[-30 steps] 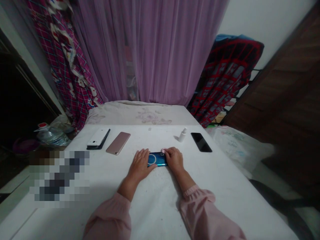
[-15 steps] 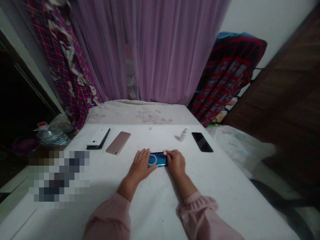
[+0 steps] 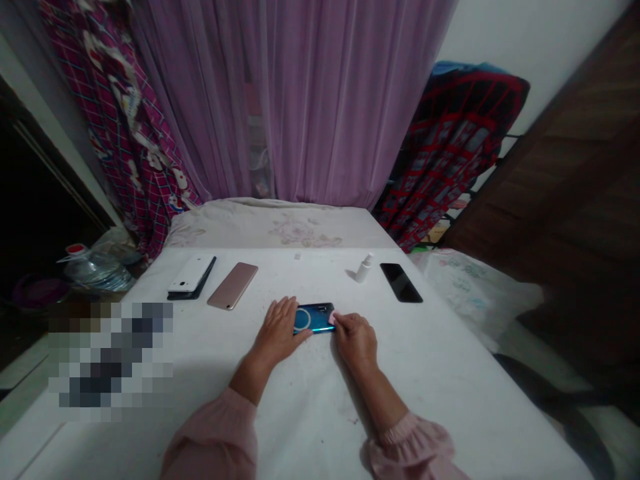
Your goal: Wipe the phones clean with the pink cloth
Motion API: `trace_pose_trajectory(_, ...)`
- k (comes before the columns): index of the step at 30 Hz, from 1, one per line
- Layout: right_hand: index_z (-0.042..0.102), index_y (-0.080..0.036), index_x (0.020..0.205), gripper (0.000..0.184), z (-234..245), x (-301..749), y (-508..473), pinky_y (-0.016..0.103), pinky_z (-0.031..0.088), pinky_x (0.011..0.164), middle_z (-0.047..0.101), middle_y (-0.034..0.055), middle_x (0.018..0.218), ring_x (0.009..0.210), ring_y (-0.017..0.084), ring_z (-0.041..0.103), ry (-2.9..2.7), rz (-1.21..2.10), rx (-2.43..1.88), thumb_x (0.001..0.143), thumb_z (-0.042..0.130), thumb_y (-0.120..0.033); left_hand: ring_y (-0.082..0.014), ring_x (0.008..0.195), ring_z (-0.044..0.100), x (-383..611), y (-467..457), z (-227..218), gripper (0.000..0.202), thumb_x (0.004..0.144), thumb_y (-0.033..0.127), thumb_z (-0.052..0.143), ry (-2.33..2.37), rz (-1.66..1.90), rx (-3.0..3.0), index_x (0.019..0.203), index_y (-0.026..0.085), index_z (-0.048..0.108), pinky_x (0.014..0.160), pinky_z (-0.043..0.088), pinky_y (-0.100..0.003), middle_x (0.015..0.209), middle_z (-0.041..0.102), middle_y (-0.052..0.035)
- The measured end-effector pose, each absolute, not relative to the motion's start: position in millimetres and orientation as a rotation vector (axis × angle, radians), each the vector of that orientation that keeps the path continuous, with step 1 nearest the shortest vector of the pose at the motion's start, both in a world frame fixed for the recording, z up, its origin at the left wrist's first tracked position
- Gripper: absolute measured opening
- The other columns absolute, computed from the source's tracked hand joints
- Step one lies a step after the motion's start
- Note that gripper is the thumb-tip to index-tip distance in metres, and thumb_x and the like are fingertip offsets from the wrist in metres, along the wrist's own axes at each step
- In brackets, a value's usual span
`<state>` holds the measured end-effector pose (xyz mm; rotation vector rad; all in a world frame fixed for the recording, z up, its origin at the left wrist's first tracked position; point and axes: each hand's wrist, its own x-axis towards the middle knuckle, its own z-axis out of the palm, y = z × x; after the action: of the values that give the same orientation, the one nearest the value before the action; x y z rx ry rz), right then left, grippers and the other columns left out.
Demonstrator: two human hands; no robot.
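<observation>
The left hand [image 3: 277, 330] lies flat and released, palm down, its fingers spread over the left end of the blue phone [image 3: 315, 317], pressing it to the counter [image 3: 300, 407]; the right hand [image 3: 356, 337] is curled, thumb and fingertips pinched on a small pink piece [image 3: 332, 318] that touches the phone's near right corner; what that piece is cannot be made out. The blue phone lies flat and crosswise between the two hands, near the middle of the white counter, with a pale ring showing on its back; both forearms wear pink sleeves gathered at the cuff.

Farther back on the left, a rose-gold phone [image 3: 233, 285] lies at a slant; just beside it, a white phone [image 3: 188, 274] rests on top of a dark one. Farther back on the right stands a small white bottle [image 3: 364, 267], upright; near it a black phone [image 3: 401, 282] lies flat. A tiny white scrap [image 3: 297, 256] sits at the far edge.

Beyond the counter comes a bed [image 3: 280, 227] with a pale flowered cover; behind it hangs a purple curtain [image 3: 325, 100]; a red checked cloth [image 3: 450, 147] hangs to the right.
</observation>
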<state>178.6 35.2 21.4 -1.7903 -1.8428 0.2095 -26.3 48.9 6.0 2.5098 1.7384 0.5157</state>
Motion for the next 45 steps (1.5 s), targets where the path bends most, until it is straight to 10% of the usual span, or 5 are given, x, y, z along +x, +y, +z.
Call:
trace_pose_trajectory(31,0.076,-0.026,0.103,0.025,25,173,49,0.029,0.046,0.077,0.075,0.0061,0.096,0.089,0.021,0.068,-1.779,0.263,-1.833,0.089,0.055,-0.026,-0.0336,0.137,0.039,-24,47,3,0.069,0.09,0.055,0.052,1.775,0.568,2.498,0.139,0.007,0.041,0.115,0.025,-0.052,0.144,0.047,-0.022)
trace_pose_trajectory(39,0.077,-0.016,0.086,0.042,33,200,44,0.034,0.053,0.066,0.074,0.009,0.08,0.074,0.024,0.068,-1.075,1.233,-1.289,0.066,0.077,-0.053,-0.033,0.14,0.034,-27,48,2,0.07,0.089,0.055,0.053,1.746,0.599,2.489,0.142,0.011,0.038,0.115,0.025,-0.053,0.15,0.04,-0.0205)
trace_pose_trajectory(45,0.071,-0.017,0.088,0.032,35,206,48,0.026,0.053,0.054,0.071,0.0031,0.076,0.061,0.015,0.064,-0.735,1.719,-0.988,0.069,0.08,-0.04,-0.0325,0.144,0.026,-35,48,1,0.076,0.088,0.058,0.054,1.691,0.71,2.438,0.145,0.012,0.034,0.115,0.026,-0.05,0.155,0.032,-0.0189)
